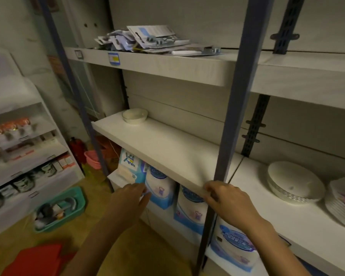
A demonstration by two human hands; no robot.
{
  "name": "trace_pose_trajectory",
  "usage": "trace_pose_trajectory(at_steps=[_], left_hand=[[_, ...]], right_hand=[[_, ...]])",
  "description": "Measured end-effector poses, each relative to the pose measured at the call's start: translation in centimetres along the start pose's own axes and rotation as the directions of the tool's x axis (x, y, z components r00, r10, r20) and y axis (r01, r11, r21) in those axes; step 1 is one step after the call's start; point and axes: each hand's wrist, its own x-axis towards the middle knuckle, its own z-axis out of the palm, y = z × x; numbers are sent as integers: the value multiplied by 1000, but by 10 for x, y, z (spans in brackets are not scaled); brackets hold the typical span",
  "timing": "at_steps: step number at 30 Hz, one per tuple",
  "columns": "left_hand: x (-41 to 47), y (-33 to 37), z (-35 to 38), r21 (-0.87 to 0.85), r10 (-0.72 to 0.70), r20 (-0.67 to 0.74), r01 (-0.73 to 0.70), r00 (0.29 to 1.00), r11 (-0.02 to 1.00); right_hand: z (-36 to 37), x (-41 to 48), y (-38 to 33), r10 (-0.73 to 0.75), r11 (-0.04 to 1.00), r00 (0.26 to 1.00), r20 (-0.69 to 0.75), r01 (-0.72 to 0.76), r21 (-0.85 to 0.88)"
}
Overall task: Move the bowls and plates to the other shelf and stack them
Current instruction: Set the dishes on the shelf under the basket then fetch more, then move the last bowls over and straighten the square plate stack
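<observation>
A small white bowl [134, 115] stands alone at the back left of the left white shelf [167, 148]. On the right shelf [283, 214] sits a stack of white bowls [294, 182], and beside it a stack of plates [343, 204] at the frame's right edge. My left hand [129, 200] hovers below the left shelf's front edge with fingers straight, holding nothing. My right hand [225, 198] is at the shelf's front edge by the blue upright post [233, 116], fingers loosely curled, empty.
Blue-and-white packs [161, 188] fill the shelf underneath. Packaged items [147, 39] lie on the top shelf. A display rack with jars [24, 156] stands at left, a teal basket [58, 210] and a red object [36, 259] on the floor.
</observation>
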Motion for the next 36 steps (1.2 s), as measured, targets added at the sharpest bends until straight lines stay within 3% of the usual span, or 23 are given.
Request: trace_pose_trajectory(at_steps=[18,24,30,36], left_hand=[[202,-160,5,-7,-27,1,27,1000,1000],[255,-212,6,-56,-64,66,68,996,996],[322,-270,20,-90,-24,97,33,995,995],[391,-326,36,-73,91,143,-81,985,994]], right_hand=[[55,257,-51,4,999,1000,12,-3,-32],[77,319,-67,27,998,999,42,-24,-65],[98,376,-91,119,991,992,47,-116,-71],[125,438,-123,321,946,947,-4,-320,-46]])
